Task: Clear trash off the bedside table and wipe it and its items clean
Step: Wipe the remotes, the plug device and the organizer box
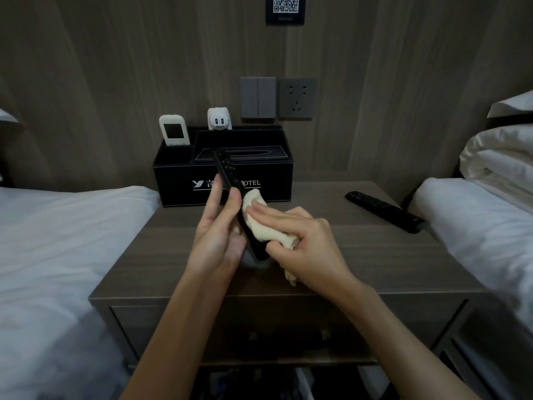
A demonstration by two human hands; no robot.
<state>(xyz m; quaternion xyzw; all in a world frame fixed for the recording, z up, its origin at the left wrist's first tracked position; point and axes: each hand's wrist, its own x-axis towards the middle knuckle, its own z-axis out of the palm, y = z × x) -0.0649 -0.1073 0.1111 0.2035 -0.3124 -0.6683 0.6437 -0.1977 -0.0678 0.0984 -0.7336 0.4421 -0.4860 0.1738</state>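
I have my left hand (219, 235) with its grip clasped round a black remote (227, 171), held tilted above the counter (375, 255), its top end in front of the black tissue box (259, 171). My right hand (302, 246) has its grip bunched round a cream cloth (256, 215), pressed against that remote's face. A second remote (385, 210) lies flat on the counter near the right bed (476, 215). A white remote (174, 130) stands in the box's back left slot.

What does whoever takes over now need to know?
Left hand grips a black remote, tilted above the bedside table. Right hand holds a cream cloth pressed against that remote.
Second black remote lies on the table's right side. Black tissue box at the back; white remote and white plug stick up from it.
Done: no trash in sight.
Left: finish this remote, then likely the rest.
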